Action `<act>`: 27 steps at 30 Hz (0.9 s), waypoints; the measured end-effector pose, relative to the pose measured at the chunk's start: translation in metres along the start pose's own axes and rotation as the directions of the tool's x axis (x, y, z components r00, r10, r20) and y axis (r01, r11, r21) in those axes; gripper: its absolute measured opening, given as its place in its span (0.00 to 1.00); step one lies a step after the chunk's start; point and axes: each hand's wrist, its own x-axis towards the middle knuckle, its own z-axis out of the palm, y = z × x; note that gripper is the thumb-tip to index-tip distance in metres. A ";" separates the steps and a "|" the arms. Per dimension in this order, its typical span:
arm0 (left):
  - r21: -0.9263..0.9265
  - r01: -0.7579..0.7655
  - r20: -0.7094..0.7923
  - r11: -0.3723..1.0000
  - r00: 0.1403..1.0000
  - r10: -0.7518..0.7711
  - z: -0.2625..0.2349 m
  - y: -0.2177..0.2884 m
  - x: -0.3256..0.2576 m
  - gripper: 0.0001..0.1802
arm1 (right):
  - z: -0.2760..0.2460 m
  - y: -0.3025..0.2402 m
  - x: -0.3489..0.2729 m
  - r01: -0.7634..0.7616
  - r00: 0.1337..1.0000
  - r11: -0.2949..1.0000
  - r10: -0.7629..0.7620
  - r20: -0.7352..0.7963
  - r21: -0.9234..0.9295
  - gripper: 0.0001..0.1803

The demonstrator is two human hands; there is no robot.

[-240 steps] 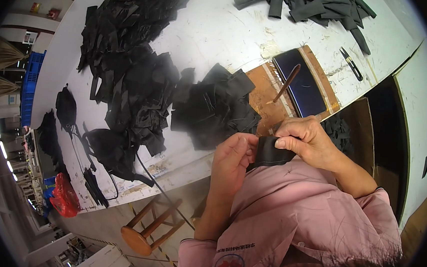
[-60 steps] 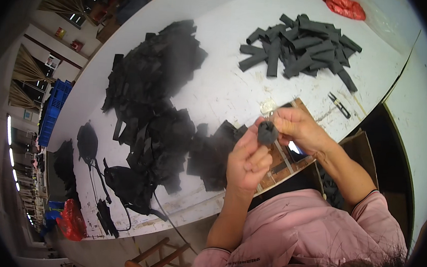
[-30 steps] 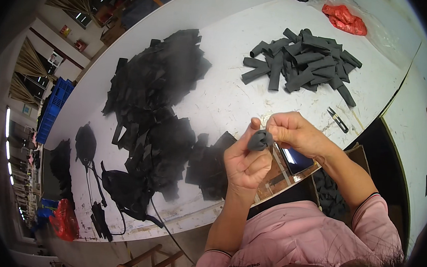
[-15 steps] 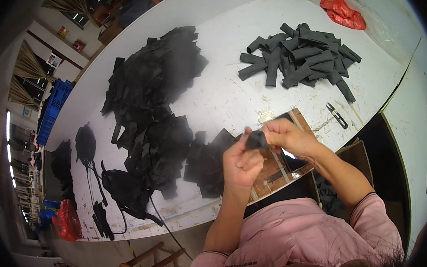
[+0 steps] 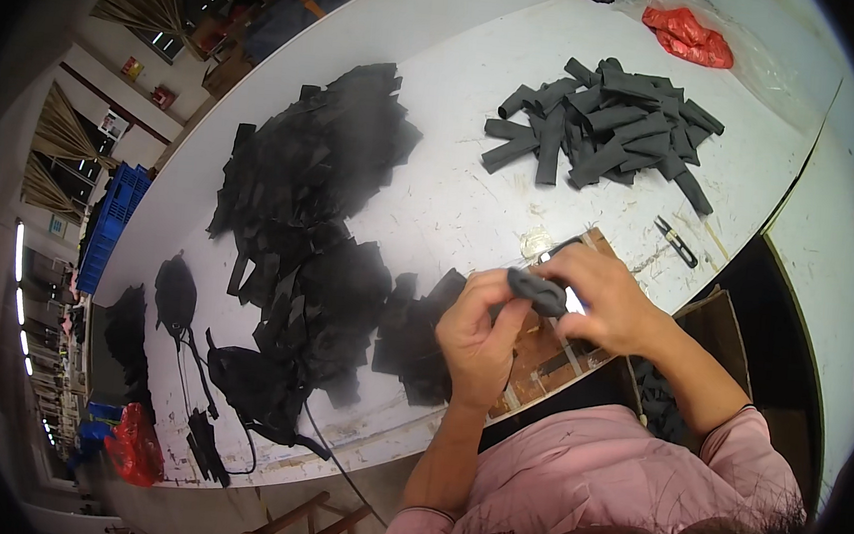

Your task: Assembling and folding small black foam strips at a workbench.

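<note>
Between my hands is a dark grey rolled or folded fabric piece (image 5: 539,294), with an opening-like fold facing up. My left hand (image 5: 482,337) pinches its left end between thumb and fingers. On the other side my right hand (image 5: 613,297) is closed on the right end, its fingers curled over it. Both hands are above a worn wooden board (image 5: 540,366) at the table's near edge. Partly hidden behind my right hand lies a dark, shiny flat object with a bright reflection. Flat dark fabric pieces (image 5: 416,336) lie just left of my left hand.
Dark grey fabric tubes (image 5: 619,127) are heaped at the far right, with thread snips (image 5: 677,243) nearer. A large pile of black fabric pieces (image 5: 315,158) covers the table's left middle. Black pouches with cords (image 5: 253,379) lie further left. An open cardboard box (image 5: 713,325) stands right of my lap.
The fabric piece has turned and now shows a rounded, opened-out end. My right hand has come down around it, and my left fingers have shifted their pinch. The view has moved slightly.
</note>
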 end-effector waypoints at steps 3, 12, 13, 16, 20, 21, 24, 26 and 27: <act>-0.239 0.008 -0.104 0.971 0.994 -0.034 0.000 -0.002 -0.011 0.08 | -0.003 -0.002 0.002 0.212 0.971 0.884 -0.144 0.189 -0.416 0.15; -0.502 0.323 0.163 0.803 0.946 -0.279 0.008 -0.009 0.010 0.05 | 0.017 0.018 -0.012 0.043 0.980 0.938 0.028 0.198 -0.344 0.15; -0.424 0.253 0.213 0.870 0.961 -0.175 0.010 -0.009 0.014 0.05 | 0.017 0.018 -0.015 0.067 0.990 0.958 -0.030 0.135 -0.277 0.15; -0.148 0.268 0.269 0.952 0.937 -0.222 0.013 -0.007 0.016 0.05 | 0.023 0.022 -0.020 0.080 0.997 0.995 -0.081 -0.016 -0.065 0.15; 0.078 0.341 0.222 0.937 0.910 -0.349 0.011 -0.008 0.013 0.06 | 0.039 0.035 -0.020 0.013 1.000 0.999 -0.012 -0.010 0.041 0.16; 0.096 0.255 0.208 0.962 0.940 -0.270 0.013 -0.008 0.011 0.06 | 0.041 0.036 -0.022 0.012 1.000 1.000 -0.012 0.012 0.018 0.16; 0.039 0.128 0.138 0.991 0.982 -0.132 0.018 -0.006 0.009 0.06 | 0.036 0.036 -0.025 0.008 0.999 1.000 -0.007 0.039 -0.029 0.17; -0.217 0.191 0.099 0.957 0.980 -0.173 0.021 -0.001 0.005 0.07 | 0.031 0.032 -0.023 -0.013 0.999 0.998 0.016 0.050 -0.063 0.16; -0.273 0.220 0.102 0.936 0.975 -0.199 0.022 0.001 0.006 0.07 | 0.027 0.028 -0.021 -0.025 0.998 0.996 0.029 0.054 -0.080 0.15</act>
